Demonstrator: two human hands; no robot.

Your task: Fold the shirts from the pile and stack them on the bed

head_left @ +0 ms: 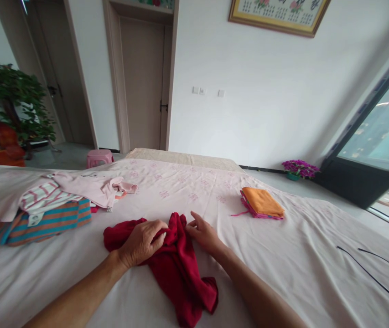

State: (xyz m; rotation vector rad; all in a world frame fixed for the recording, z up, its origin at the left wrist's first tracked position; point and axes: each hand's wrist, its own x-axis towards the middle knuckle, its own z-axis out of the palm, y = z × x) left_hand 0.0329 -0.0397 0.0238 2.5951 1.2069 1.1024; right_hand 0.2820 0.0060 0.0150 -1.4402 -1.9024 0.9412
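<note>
A crumpled dark red garment (180,273) lies on the sheet in front of me, its lower part stretching toward me. Its exact kind is hard to tell from the folds. On the garment's upper left part, my left hand (144,241) has its fingers curled and pinches the cloth. My right hand (203,232) is at the upper right edge of the garment, with thumb and index finger apart and fingertips by the cloth. Further right rests a folded stack, an orange cloth (264,202) over a pink one (249,207).
On the left is a loose pile with a striped blue and brown garment (54,221) and a pale pink one (88,187). Two thin black cords (368,271) lie at right. Beyond the sheet (283,264) stand a pink stool (99,157) and purple flowers (300,167).
</note>
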